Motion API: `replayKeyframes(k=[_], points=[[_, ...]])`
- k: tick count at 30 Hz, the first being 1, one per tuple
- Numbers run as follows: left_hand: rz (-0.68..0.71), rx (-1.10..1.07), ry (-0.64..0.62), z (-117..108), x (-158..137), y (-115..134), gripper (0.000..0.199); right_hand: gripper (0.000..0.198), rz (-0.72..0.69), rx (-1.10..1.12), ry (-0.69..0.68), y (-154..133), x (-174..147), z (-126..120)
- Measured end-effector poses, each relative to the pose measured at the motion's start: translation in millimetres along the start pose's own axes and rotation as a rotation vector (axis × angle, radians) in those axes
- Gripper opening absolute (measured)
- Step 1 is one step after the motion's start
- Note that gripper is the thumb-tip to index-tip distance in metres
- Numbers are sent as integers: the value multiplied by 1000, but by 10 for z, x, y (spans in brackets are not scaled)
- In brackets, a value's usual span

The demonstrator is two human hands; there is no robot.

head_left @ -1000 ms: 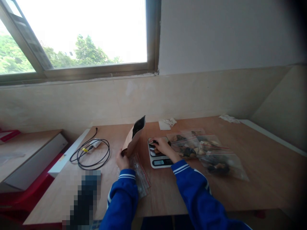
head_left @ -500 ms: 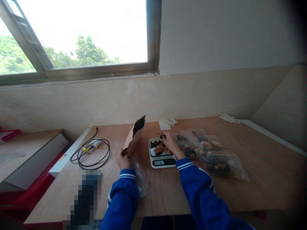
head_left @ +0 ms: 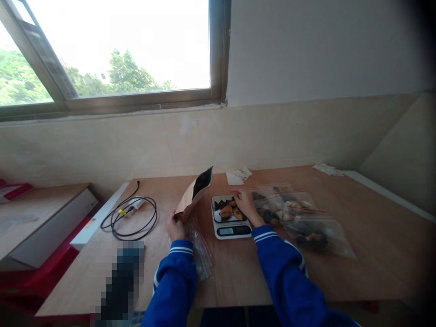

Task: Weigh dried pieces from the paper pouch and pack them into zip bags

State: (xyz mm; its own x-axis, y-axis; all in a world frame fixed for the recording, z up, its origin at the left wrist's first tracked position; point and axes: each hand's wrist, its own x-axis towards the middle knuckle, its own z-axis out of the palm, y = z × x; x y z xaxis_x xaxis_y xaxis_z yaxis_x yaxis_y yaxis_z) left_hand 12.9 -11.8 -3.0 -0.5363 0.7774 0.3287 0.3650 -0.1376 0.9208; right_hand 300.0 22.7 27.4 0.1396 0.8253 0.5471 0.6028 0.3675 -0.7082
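Note:
My left hand (head_left: pixel 176 227) is closed round the lower end of a brown kraft paper pouch (head_left: pixel 188 202), tilted with its dark-lined mouth gaping up and to the right. Over the far right part of a white kitchen scale (head_left: pixel 233 231) is my right hand (head_left: pixel 244 203), its fingers curled together. Whatever they pinch, if anything, is hidden. On the scale's plate lie orange-brown dried slices (head_left: pixel 225 212) and dark dried pieces (head_left: pixel 220 204). The lit display is too small to read. Clear zip bags (head_left: pixel 200 254) lie beside my left wrist.
Right of the scale, several zip bags of dried pieces (head_left: pixel 311 238) overlap. A coiled black cable (head_left: pixel 156 213) lies at the left, with a blurred-out dark object (head_left: pixel 119 281) nearer me. Crumpled white paper (head_left: pixel 242 173) lies by the wall.
The dark round piece that showed between my right fingers is no longer visible there, and those fingers have curled in. The pouch has tipped slightly to the right.

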Motion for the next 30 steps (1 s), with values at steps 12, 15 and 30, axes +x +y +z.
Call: replayKeyframes(k=[12, 15, 30], points=[[21, 17, 27, -29, -49, 134, 35, 22, -147, 298, -11, -991, 39, -290], [40, 24, 38, -34, -63, 181, 33, 18, -236, 313, -160, -1247, 26, -376], [123, -68, 68, -19, -62, 140, 35, 20, -181, -407, -581, -846, -198, 97]])
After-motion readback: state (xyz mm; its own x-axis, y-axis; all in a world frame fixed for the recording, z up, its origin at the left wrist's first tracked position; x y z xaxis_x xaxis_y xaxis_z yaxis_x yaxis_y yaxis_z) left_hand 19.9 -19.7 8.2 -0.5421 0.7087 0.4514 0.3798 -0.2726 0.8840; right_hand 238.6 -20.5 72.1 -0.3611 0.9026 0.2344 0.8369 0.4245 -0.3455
